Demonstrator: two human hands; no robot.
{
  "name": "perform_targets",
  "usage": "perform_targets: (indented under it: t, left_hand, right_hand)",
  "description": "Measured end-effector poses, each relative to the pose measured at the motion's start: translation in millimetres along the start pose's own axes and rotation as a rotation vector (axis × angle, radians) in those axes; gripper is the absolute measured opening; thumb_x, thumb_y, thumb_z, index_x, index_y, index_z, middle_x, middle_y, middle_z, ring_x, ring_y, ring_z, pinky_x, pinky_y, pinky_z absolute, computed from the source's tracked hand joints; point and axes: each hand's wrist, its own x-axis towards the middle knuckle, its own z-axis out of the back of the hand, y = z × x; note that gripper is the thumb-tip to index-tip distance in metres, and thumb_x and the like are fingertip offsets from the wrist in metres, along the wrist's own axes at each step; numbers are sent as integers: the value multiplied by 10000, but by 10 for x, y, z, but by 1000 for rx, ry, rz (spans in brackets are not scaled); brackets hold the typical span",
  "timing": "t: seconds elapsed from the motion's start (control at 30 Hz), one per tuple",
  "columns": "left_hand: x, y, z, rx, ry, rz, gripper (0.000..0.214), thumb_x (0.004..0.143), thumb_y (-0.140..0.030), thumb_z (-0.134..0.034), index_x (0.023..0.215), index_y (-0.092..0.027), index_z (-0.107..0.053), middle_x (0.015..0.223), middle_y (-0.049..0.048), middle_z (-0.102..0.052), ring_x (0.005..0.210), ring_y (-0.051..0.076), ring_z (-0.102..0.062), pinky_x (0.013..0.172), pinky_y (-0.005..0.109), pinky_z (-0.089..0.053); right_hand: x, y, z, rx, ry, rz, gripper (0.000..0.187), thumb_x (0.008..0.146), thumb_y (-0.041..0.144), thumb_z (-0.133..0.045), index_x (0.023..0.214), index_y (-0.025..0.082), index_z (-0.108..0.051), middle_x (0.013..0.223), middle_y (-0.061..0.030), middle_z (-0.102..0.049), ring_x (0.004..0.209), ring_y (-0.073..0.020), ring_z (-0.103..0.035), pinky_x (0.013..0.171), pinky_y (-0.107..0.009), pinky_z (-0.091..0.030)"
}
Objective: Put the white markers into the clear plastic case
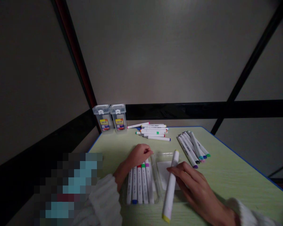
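Note:
My right hand [194, 180] pinches a white marker with yellow ends [170, 191] between thumb and fingers, tilted above the right half of an opened clear plastic case [158, 188]. Several white markers [139, 185] lie side by side in the case's left half, with red, green, purple and blue color bands showing. Over the far end of that row, my left hand [140, 153] is closed with its fingers curled in; whatever it grips is hidden. A white card or sheet [163, 174] shows in the right half, partly covered by the held marker and my right hand.
Two clear lidded boxes with yellow labels [103, 121] [119, 121] stand at the table's back left corner. A loose pile of markers [153, 130] lies at the back middle. Another group of markers [191, 147] lies at the right. Walls surround the pale green table [233, 175].

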Motion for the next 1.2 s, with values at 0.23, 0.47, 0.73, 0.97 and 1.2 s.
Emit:
perform_targets:
  t: [0.23, 0.47, 0.73, 0.97, 1.2]
  left_hand:
    - [-2, 25, -14, 3, 1, -2, 219, 736, -274, -462, 619, -126, -574, 550, -23, -487, 528, 77, -414, 499, 189, -290]
    - [21, 40, -19, -6, 13, 30, 197, 711, -255, -495, 603, -115, -582, 534, -22, -491, 515, 73, -402, 485, 183, -287]
    - [-4, -24, 8, -2, 13, 23, 218, 732, -255, -470, 609, -115, -583, 536, -17, -496, 524, 79, -414, 489, 184, -296]
    - [-7, -19, 14, 1, 14, 29, 215, 730, -261, -471, 627, -118, -595, 560, -10, -515, 534, 83, -424, 495, 186, -301]
    - [-10, -21, 16, -4, 7, 6, 217, 733, -258, -463, 622, -121, -591, 557, -16, -507, 531, 79, -427, 506, 189, -300]
  right_hand:
    - [75, -22, 64, -77, -79, 23, 201, 856, 152, -402, 1017, 176, -522, 911, -94, -556, 835, -201, -535, 685, -333, -447]
    - [69, -74, 31, -57, 78, -72, 311, 916, 293, -304, 1112, 162, -507, 764, -58, -592, 612, -143, -570, 544, -246, -459]
    - [51, -178, -13, -12, 139, -288, 508, 797, 45, -297, 1285, 182, -273, 1100, -128, -476, 886, -208, -557, 717, -359, -485]
    - [13, -300, -17, -94, 63, -285, 409, 698, 15, -343, 1062, 172, -444, 1200, -148, -384, 993, -250, -508, 763, -414, -471]
    - [-87, -529, -91, -207, 65, -273, 405, 690, 3, -324, 1030, 134, -499, 1192, -140, -403, 1012, -246, -504, 818, -429, -463]
